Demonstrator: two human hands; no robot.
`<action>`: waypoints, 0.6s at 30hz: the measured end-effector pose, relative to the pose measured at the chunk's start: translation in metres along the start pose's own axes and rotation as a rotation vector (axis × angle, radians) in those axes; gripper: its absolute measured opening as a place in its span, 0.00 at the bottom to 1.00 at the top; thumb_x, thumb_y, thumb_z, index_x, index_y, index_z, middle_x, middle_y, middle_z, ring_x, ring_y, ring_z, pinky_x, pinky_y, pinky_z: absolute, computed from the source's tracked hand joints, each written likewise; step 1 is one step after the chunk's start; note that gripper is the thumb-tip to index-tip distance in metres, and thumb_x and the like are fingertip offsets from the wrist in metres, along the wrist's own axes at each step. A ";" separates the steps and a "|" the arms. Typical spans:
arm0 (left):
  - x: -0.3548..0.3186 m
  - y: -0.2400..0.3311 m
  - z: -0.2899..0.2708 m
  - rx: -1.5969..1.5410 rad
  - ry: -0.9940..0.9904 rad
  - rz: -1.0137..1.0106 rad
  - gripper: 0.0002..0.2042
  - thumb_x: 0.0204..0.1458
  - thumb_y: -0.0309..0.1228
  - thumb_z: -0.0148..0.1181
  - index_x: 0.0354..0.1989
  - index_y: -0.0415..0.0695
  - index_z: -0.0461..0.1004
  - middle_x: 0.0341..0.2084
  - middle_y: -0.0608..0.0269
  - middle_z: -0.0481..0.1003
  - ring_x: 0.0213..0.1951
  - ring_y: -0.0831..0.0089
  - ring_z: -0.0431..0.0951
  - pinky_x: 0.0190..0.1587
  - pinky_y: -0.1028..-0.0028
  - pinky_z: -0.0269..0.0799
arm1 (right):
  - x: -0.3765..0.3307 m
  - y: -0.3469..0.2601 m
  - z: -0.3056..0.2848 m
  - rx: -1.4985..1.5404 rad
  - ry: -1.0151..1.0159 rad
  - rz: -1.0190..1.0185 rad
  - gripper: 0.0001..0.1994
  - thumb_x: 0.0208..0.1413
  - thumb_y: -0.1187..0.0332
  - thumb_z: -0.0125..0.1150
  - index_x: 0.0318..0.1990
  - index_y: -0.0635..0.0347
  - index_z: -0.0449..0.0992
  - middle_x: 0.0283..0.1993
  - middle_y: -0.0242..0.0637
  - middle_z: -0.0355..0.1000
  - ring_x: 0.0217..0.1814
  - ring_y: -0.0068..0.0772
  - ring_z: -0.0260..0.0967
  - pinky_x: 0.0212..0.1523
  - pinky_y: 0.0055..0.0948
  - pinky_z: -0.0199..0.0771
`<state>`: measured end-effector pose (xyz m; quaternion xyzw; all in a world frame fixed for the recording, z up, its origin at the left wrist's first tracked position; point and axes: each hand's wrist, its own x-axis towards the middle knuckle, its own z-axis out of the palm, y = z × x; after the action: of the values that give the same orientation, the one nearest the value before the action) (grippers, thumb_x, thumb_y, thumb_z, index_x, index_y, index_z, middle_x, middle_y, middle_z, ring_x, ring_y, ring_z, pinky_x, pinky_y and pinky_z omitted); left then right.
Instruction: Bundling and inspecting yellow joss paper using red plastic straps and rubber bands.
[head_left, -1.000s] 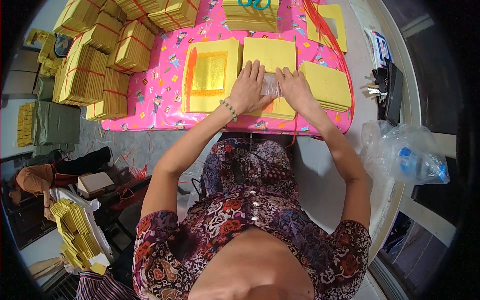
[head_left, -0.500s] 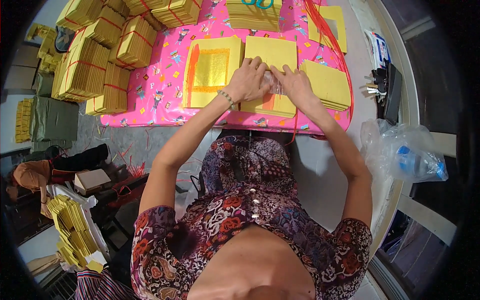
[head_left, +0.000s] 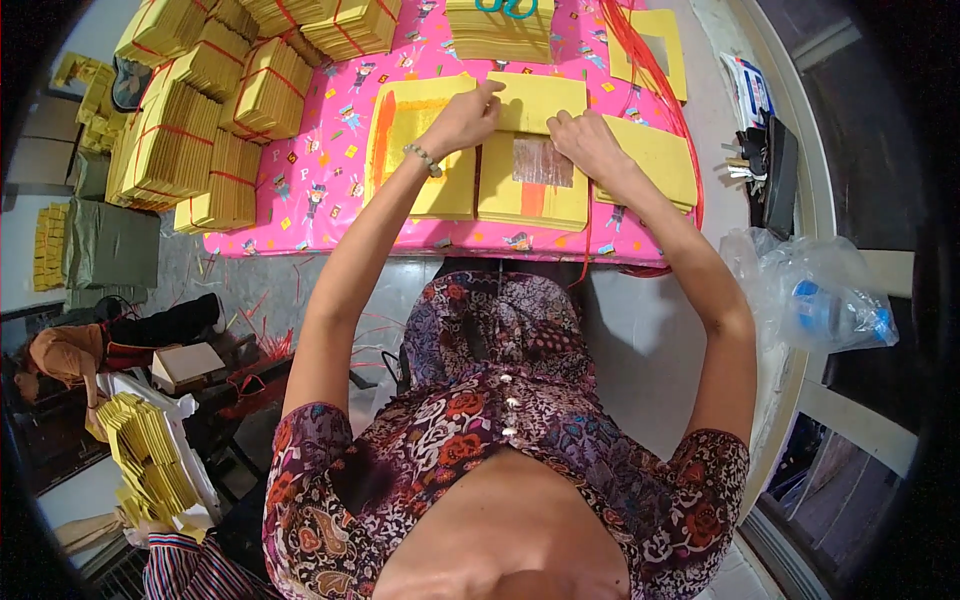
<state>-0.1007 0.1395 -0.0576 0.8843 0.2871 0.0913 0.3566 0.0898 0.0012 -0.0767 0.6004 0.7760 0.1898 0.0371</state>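
Observation:
On the pink table stands a middle stack of yellow paper sheets (head_left: 510, 203), with a silvery square (head_left: 543, 160) and an orange stripe showing. The far part of its top sheet (head_left: 530, 95) is plain yellow. My right hand (head_left: 592, 147) has its fingers closed at that sheet's folded-looking edge, beside the silvery square. My left hand (head_left: 462, 120), with a beaded bracelet at the wrist, hovers at the near stack's far left, fingers partly bent and apart, nothing visible in them. Under it lies the left yellow stack (head_left: 420, 200), with a gold square and an orange stripe.
Another yellow paper stack (head_left: 655, 160) lies at the right, with red strings (head_left: 650, 65) beyond it. Tied yellow bundles (head_left: 165, 135) are piled at the left. Teal-handled scissors (head_left: 510, 8) rest on a far stack. A plastic bag (head_left: 830, 300) sits at the right; other people work at lower left.
My left hand has moved left, off the middle stack, uncovering the silvery square. My right hand has shifted slightly and its fingers have drawn together at the sheet's edge.

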 end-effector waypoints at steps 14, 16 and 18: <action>0.024 0.017 0.007 -0.976 0.295 -0.270 0.24 0.53 0.24 0.55 0.57 0.30 0.55 0.36 0.51 0.74 0.33 0.64 0.79 0.37 0.68 0.80 | -0.001 0.004 -0.038 0.263 0.317 0.303 0.05 0.48 0.68 0.61 0.29 0.59 0.74 0.28 0.36 0.71 0.31 0.39 0.74 0.39 0.38 0.72; 0.016 0.041 0.003 -1.005 0.281 -0.228 0.24 0.53 0.24 0.55 0.56 0.30 0.55 0.36 0.51 0.74 0.33 0.64 0.79 0.38 0.68 0.80 | -0.018 0.008 -0.059 0.329 0.450 0.406 0.06 0.50 0.66 0.60 0.32 0.59 0.76 0.33 0.38 0.72 0.35 0.40 0.74 0.40 0.38 0.73; 0.005 0.065 -0.001 -1.061 0.266 -0.154 0.23 0.52 0.23 0.56 0.55 0.30 0.57 0.36 0.51 0.74 0.34 0.65 0.79 0.42 0.69 0.78 | -0.037 0.016 -0.063 0.443 0.606 0.574 0.15 0.57 0.60 0.58 0.47 0.58 0.76 0.46 0.45 0.71 0.46 0.44 0.71 0.45 0.39 0.72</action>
<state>-0.0680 0.1053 -0.0123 0.5407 0.3083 0.3082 0.7195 0.0968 -0.0466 -0.0193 0.7015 0.5764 0.1888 -0.3742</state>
